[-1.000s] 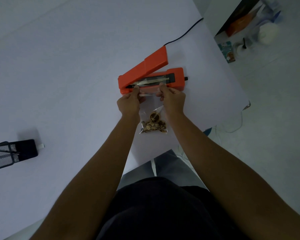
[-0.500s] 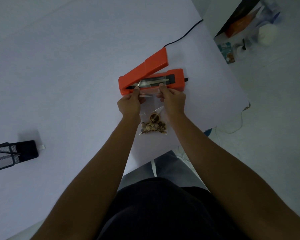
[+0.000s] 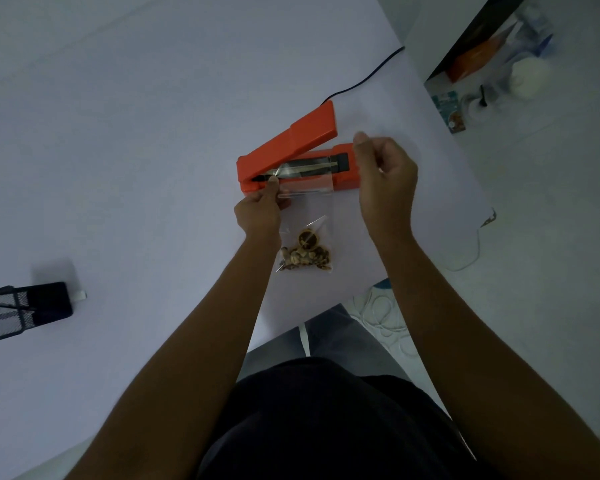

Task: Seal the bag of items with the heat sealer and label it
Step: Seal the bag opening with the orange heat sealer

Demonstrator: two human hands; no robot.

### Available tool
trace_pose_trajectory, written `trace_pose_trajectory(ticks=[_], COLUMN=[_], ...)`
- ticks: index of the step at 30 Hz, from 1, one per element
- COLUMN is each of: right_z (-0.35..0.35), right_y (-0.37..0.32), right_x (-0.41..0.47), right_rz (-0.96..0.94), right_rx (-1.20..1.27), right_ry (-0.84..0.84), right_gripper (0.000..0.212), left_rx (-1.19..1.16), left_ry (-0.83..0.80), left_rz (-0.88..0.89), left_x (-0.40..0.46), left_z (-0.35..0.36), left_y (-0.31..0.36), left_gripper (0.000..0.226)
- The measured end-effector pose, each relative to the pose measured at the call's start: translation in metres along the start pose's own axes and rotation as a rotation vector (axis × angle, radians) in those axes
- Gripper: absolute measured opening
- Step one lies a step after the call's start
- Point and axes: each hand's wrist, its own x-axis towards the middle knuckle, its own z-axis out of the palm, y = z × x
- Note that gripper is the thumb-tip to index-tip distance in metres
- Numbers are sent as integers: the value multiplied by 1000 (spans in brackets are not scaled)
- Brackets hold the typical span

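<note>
Across the open heat sealer [image 3: 293, 157], left hand [image 3: 258, 211] pinches bag [image 3: 305, 216].

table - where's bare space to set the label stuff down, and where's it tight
Free: the wide stretch of table between the heat sealer and the mesh holder, also behind the sealer. Tight: the front, where the left hand, right hand and bag crowd.

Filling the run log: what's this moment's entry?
stage: pre-seal | left hand: pinches clear bag mouth on orange heat sealer | right hand: raised, empty | lid: up
</note>
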Motion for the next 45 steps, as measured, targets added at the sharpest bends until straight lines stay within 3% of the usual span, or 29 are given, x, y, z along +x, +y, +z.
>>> trace_pose_trajectory(ticks=[4,10,20,25,33,39,45], right_z=[12,16,1,-3,-4,-9,-13], right_y=[-33,-33,23,40,56,51,47], right_x=[7,17,29,35,40,41,43], right_rz=[-112,-95,275,343,442,598,767], right_rx=[14,-50,109,141,145,191,212], right_ry=[-60,-76,-14,-12,-26,-78,-137], right_gripper=[30,22,16,7,9,13,36], left_rx=[5,-4,8,3,-8,-6,-3], left_ry=[9,9,10,9,14,12,11], left_rz=[-2,-7,13,21,31,34,48], left_x=[0,0,3,5,6,7,8], left_z=[1,0,0,1,2,2,2], left_y=[0,1,-4,-7,-8,-9,-11], left_gripper=[16,15,22,23,26,24,27])
